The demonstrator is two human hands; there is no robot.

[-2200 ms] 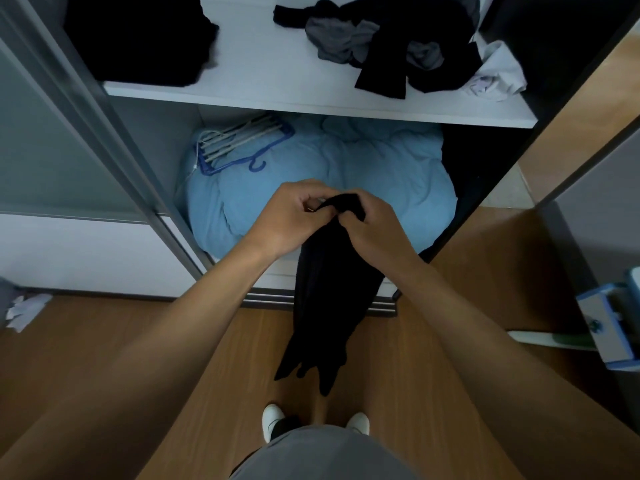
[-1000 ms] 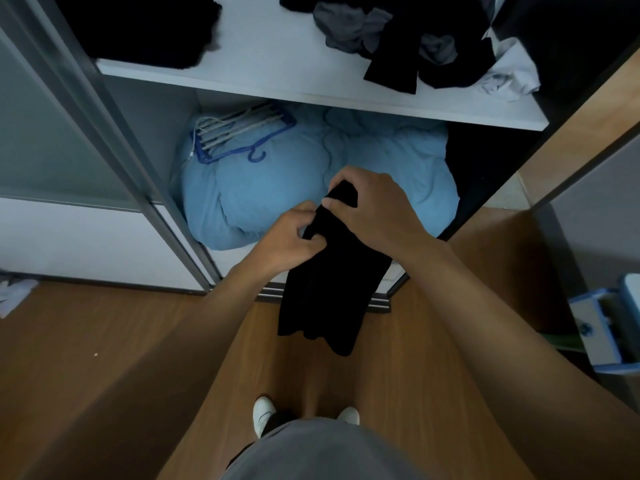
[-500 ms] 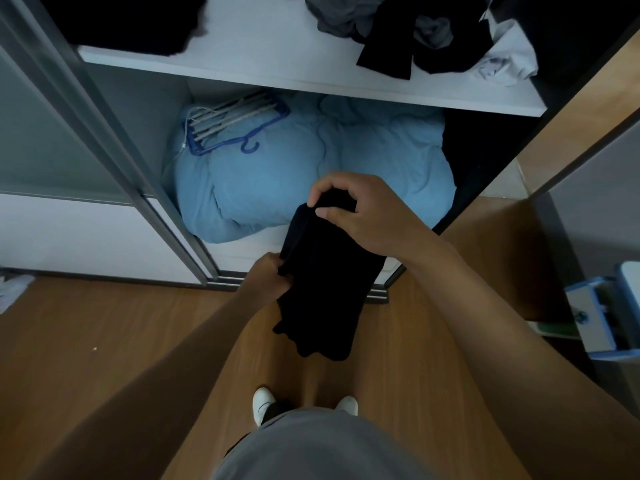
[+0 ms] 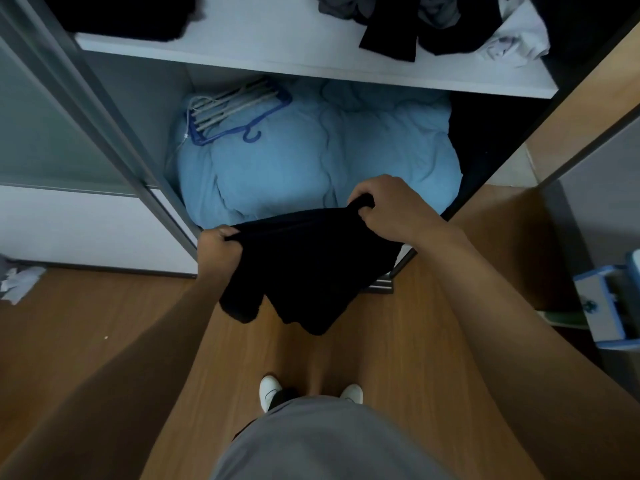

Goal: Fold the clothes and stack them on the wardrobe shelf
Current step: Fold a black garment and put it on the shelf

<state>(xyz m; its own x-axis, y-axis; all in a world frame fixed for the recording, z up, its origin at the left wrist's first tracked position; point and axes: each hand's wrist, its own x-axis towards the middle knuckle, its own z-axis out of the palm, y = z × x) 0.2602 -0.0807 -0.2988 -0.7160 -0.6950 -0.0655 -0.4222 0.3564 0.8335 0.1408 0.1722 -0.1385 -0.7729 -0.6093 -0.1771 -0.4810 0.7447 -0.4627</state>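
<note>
Black soft fabric garment (image 4: 311, 265) hangs stretched crosswise between left hand (image 4: 218, 249) and right hand (image 4: 388, 209), fingers pinching its top edge, below the white wardrobe shelf (image 4: 311, 60).

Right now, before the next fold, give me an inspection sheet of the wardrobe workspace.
Surface: white wardrobe shelf, bare in the middle.
Job's things: black garment held spread before the wardrobe; dark stack at the shelf's left; unfolded dark-and-grey pile and white garment at its right.
Clutter: blue hangers on a light blue duvet under the shelf; crumpled pale cloth on the floor, left.
Grippers: left hand and right hand each grip the black garment's top edge.
Cables: thin white strand by the hangers, unclear.
Surroundings: wooden floor; sliding door, left; blue-and-white box, right.
</note>
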